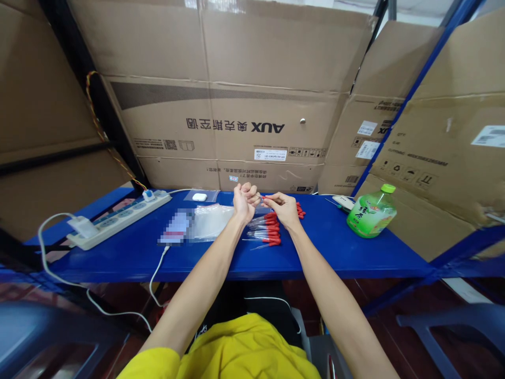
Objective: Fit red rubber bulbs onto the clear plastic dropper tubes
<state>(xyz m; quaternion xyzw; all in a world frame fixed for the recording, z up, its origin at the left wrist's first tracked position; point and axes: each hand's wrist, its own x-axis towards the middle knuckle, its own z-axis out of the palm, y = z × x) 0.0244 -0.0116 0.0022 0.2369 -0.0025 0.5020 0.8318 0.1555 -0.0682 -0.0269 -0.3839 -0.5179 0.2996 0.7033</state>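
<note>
My left hand [243, 202] and my right hand [284, 209] meet above the blue table [335, 247], both with fingers curled. Between them they pinch a thin clear tube with a red cap [263, 198], held roughly level. Under my hands lies a row of several more clear tubes with red caps [269, 229], and a small heap of loose red caps [300, 210] sits just right of my right hand. Clear plastic bags [211, 220] lie to the left of my left hand.
A green drink bottle [371, 213] lies on its side at the right. A white power strip [118, 218] with a plugged charger and cables sits left. A small white earbud case [199, 197] rests at the back. Cardboard boxes [236, 105] wall the table behind.
</note>
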